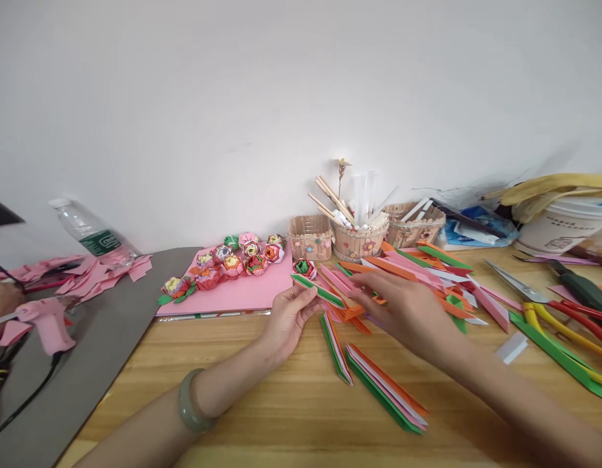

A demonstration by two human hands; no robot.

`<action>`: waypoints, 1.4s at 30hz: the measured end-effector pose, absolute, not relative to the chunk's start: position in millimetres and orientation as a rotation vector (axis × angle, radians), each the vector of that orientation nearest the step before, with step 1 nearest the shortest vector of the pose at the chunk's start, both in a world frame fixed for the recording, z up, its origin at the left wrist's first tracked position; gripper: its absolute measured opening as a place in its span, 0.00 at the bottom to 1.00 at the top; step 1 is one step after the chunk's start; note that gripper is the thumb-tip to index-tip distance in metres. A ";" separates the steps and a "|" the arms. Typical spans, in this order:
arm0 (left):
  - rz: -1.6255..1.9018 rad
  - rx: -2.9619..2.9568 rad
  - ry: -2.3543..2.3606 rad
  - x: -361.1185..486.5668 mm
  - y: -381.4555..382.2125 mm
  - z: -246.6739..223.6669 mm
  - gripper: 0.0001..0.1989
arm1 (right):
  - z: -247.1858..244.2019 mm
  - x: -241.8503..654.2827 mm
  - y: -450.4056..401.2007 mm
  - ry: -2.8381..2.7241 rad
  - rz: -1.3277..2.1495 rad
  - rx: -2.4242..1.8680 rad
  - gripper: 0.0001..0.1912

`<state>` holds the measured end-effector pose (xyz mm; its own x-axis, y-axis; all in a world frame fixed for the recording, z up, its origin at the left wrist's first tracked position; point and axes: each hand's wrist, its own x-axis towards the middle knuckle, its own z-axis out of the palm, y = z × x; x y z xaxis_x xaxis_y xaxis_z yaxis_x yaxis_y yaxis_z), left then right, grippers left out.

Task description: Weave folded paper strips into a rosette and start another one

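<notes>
My left hand [294,320] pinches a small stack of folded paper strips [325,294], green on the outside with white and orange edges. My right hand [403,312] reaches over a loose pile of folded paper strips [391,263] in orange, pink, green and white. Its fingers are stretched out and apart, close to the strips; the contact beneath them is hidden. Nearer to me on the wooden table lie a slim layered strip bundle [336,351] and a thicker bundle [386,390] in green, pink, white and orange. A green and red paper flower [304,268] sits behind my left hand.
Several paper flowers [233,265] rest on pink sheets [252,298]. Craft baskets [360,242] line the wall. Scissors [525,289] lie at right near a white bucket [567,224]. At left are a pink glue gun [46,322], a bottle [93,231] and another person's hand [3,302].
</notes>
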<state>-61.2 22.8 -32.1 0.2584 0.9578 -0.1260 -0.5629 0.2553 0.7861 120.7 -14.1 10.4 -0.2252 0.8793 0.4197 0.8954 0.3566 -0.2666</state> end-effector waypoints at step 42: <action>1.264 1.131 0.811 -63.4 11.5 -28.0 0.05 | 16.2 116.7 -19.9 -2.223 0.564 -1.185 0.13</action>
